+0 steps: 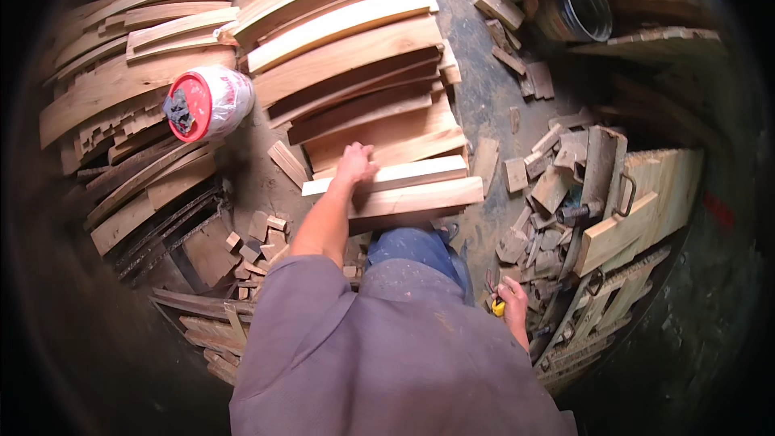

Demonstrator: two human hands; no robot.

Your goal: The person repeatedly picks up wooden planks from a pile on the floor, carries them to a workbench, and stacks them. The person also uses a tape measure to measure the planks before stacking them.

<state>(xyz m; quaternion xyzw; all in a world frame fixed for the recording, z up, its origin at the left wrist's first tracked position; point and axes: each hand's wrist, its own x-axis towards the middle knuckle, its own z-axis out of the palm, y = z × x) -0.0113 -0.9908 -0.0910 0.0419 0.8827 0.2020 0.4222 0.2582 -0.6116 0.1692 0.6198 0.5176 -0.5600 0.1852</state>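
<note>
A loose, dull grey-purple shirt point(404, 347) covers the torso, faintly speckled, with small tan smudges point(442, 321). Its wide left sleeve point(297, 303) stops short, baring the forearm point(325, 222). Blue trousers point(416, 249) show beyond the shirt. The left hand point(356, 165) and right hand point(513, 307) are bare.

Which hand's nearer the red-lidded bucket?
Left. The left hand is at the wooden boards, right of the bucket and slightly lower in view; the right hand, holding a yellow tool, is much farther, low at the person's right side.

We note a grey floor point(464, 32), dusty and pale-specked; light strong at its middle, dim toward its right edge.
</note>
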